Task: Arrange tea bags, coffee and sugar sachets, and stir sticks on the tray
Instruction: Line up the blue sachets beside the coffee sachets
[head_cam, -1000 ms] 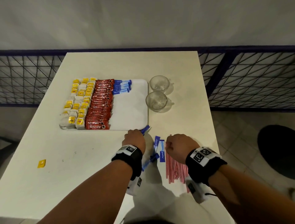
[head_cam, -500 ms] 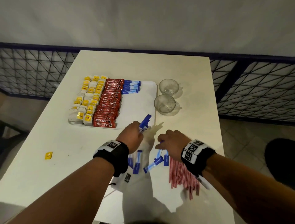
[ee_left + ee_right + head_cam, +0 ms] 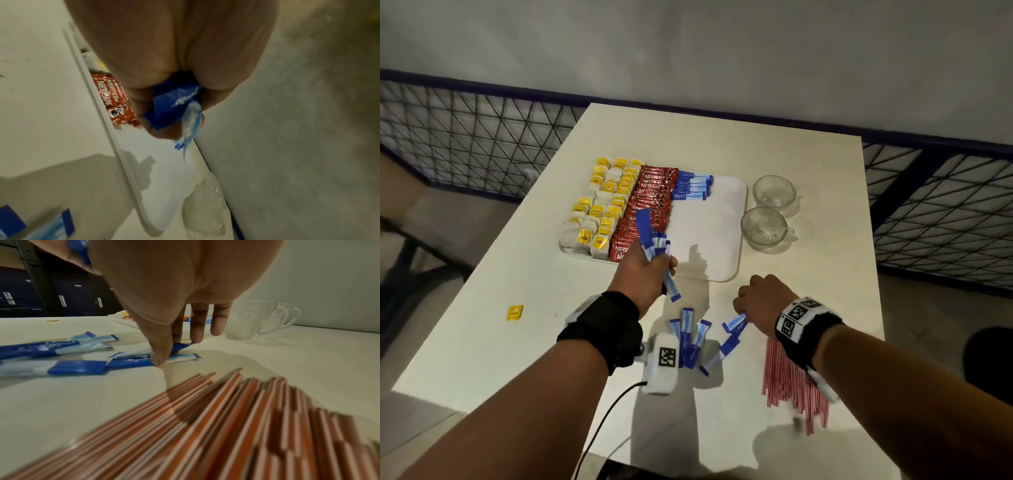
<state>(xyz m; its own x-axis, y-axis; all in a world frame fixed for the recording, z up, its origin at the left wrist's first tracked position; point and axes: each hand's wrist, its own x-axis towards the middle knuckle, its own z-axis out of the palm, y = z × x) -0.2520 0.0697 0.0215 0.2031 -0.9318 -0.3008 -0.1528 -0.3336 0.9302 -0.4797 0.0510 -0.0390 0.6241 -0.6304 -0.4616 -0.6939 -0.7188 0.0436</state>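
A white tray [image 3: 717, 240] holds yellow tea bags [image 3: 602, 202], red coffee sachets [image 3: 650, 202] and a short row of blue sugar sachets [image 3: 693, 186]. My left hand [image 3: 650, 265] grips a bunch of blue sugar sachets [image 3: 174, 104] just above the tray's near edge [image 3: 123, 162]. My right hand [image 3: 756, 305] pinches one blue sugar sachet [image 3: 179, 346] lying on the table. More blue sachets [image 3: 690, 337] lie loose between my wrists. Red-and-white stir sticks [image 3: 787, 380] lie fanned under my right wrist [image 3: 205, 426].
Two clear glass cups [image 3: 767, 226] stand right of the tray. A loose yellow tag [image 3: 514, 312] lies at the table's left. A dark mesh railing [image 3: 465, 137] runs behind the white table [image 3: 482, 342]. The tray's right half is bare.
My left hand has lifted the bunch of sugar sachets and carried it toward the tray's near edge. My right hand has shifted to the loose sachets and pinched one. The head view has tilted.
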